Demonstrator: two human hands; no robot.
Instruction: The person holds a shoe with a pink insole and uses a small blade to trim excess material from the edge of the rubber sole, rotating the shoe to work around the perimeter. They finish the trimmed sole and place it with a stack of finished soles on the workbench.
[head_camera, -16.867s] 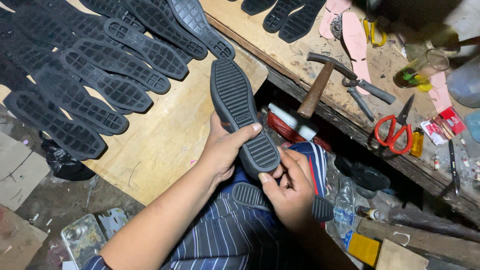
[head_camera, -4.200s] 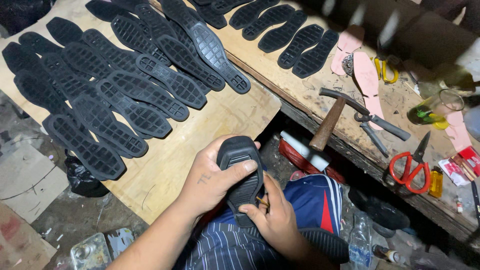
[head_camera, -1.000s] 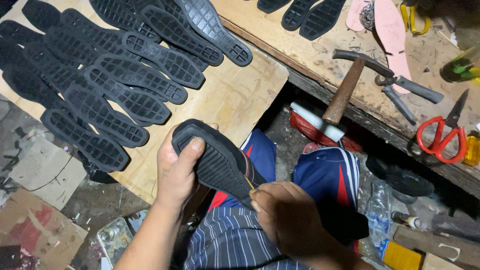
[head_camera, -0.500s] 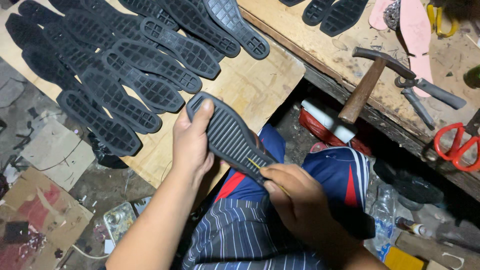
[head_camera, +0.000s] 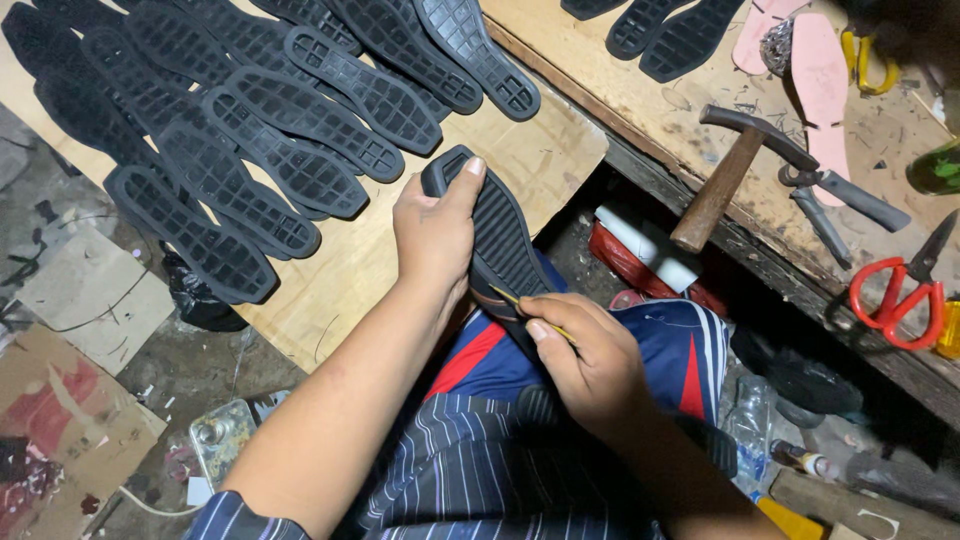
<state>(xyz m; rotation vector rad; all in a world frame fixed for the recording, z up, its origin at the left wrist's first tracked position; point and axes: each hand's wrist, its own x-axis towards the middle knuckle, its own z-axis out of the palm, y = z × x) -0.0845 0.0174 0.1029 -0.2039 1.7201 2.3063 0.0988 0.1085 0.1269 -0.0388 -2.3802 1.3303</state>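
The left hand (head_camera: 432, 232) grips the black ribbed rubber shoe sole (head_camera: 497, 232) at its far end, long axis slanting back toward the right hand (head_camera: 590, 362), whose fingers pinch what seems a thin yellow-handled tool (head_camera: 530, 312) against its near edge.

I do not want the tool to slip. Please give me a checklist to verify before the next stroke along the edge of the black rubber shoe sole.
1. Left hand grips the black rubber shoe sole firmly at its upper end: ok.
2. Right hand pinches the thin yellow stick tool: ok.
3. Tool tip meets the sole's edge: ok.
4. Left fingers are away from the tip: ok.
5. Sole's lower end is supported on the lap: cannot tell, the hand hides it.
6. Wooden-handled hammer and red-handled scissors lie away from both hands: ok.
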